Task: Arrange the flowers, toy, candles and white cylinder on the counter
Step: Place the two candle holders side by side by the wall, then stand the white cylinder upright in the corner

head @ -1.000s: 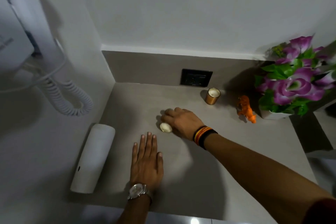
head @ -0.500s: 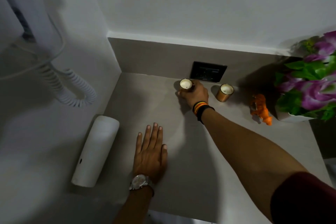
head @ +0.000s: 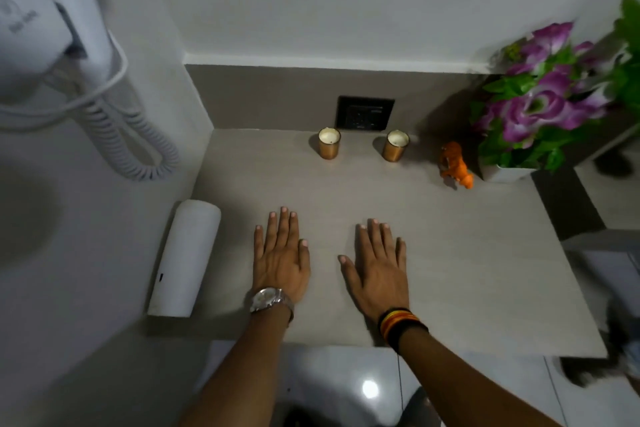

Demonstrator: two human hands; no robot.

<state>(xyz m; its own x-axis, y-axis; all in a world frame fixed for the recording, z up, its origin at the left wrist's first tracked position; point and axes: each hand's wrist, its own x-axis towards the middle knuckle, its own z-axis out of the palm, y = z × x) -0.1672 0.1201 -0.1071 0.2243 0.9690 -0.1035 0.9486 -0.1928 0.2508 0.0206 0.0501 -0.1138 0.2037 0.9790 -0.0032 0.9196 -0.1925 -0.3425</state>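
On the counter (head: 467, 270) both hands — left (head: 280, 260), right (head: 377, 270) — lie flat, empty, candles (head: 329, 144) beyond.

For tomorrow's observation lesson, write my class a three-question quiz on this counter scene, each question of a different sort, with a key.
1. True or false: the white cylinder stands upright.
2. What sits between the right candle and the flowers? A) orange toy B) socket C) watch
3. Fill in: both the left hand and the right hand rest ____ on the counter, holding nothing.

Key: 1 false, it lies on its side; 2 A, the orange toy; 3 flat.
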